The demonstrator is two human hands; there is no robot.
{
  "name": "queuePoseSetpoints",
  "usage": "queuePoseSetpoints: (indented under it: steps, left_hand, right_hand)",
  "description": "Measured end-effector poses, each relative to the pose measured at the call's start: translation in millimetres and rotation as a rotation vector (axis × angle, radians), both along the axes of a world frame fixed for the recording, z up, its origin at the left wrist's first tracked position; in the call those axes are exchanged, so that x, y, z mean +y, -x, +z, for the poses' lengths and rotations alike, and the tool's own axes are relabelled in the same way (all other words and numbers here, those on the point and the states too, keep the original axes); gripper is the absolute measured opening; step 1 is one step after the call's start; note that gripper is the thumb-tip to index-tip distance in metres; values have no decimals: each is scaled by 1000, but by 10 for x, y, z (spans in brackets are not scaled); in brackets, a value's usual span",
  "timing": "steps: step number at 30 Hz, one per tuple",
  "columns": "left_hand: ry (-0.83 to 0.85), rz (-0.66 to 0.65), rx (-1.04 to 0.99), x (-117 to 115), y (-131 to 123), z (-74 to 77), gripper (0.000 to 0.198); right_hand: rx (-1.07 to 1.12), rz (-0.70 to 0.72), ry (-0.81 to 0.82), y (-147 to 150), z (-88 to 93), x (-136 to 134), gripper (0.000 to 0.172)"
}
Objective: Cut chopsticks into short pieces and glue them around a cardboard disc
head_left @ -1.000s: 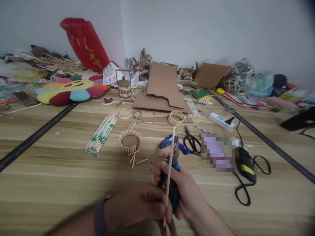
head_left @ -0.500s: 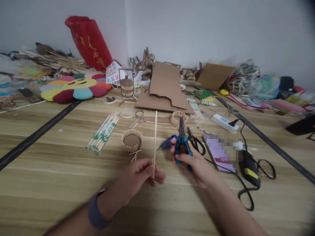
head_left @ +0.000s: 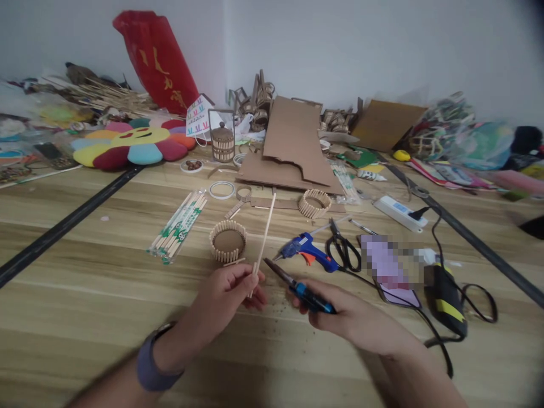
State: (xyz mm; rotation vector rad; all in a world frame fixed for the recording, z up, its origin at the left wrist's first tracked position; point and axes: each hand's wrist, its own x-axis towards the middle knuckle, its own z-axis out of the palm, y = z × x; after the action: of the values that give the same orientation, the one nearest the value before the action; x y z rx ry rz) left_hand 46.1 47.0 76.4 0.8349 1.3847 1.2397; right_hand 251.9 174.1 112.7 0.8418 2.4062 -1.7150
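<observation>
My left hand (head_left: pixel 229 292) pinches the lower end of a long thin wooden stick (head_left: pixel 264 238), which leans up and away to the right. My right hand (head_left: pixel 348 320) grips blue-handled pliers (head_left: pixel 297 286), their jaws pointing left toward the stick's lower end, close to my left fingers. Just beyond the stick stands a small round basket of short sticks (head_left: pixel 228 241) on the wooden floor (head_left: pixel 106 294). A second stick ring (head_left: pixel 314 203) lies farther back.
A blue glue gun (head_left: pixel 306 249), black scissors (head_left: pixel 342 249), a phone (head_left: pixel 385 266), a black-and-yellow tool (head_left: pixel 445 297) with cord and a power strip (head_left: pixel 399 208) lie right. Packed chopsticks (head_left: pixel 178 226), tape ring (head_left: pixel 221 189), cardboard sheets (head_left: pixel 293 147) and a flower cushion (head_left: pixel 131 144) sit behind.
My hands have drawn apart and moved forward from my lap. The pliers have swung from upright to pointing left at the stick. The stick now leans away in my left hand alone.
</observation>
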Motion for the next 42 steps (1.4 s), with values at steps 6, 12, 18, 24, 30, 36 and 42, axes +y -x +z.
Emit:
queuePoseSetpoints:
  steps: [6,12,18,24,30,36,42]
  left_hand:
    - [10,-124,73,-18,-54,23,32]
    - [11,-225,53,-37,-93,38,35]
    - [10,-249,32,-56,-97,28,37]
    - [-1,-252,47,-62,-84,31,36]
    - [-3,-258,56,-83,-75,12,33]
    - [3,-253,64,-73,-79,26,34]
    - [3,-246,93,-61,-67,20,37]
  right_hand:
    - [-13,48,36,26,-31,-66,35]
    - [1,59,47,64,-55,-111,34]
    - [0,36,54,61,-45,-139,35]
    - [37,41,25,54,-69,-159,36]
    - [52,50,5,56,-63,-167,37]
    - [47,44,-22,64,-84,-172,37]
    - [68,-8,-155,127,-166,-231,35]
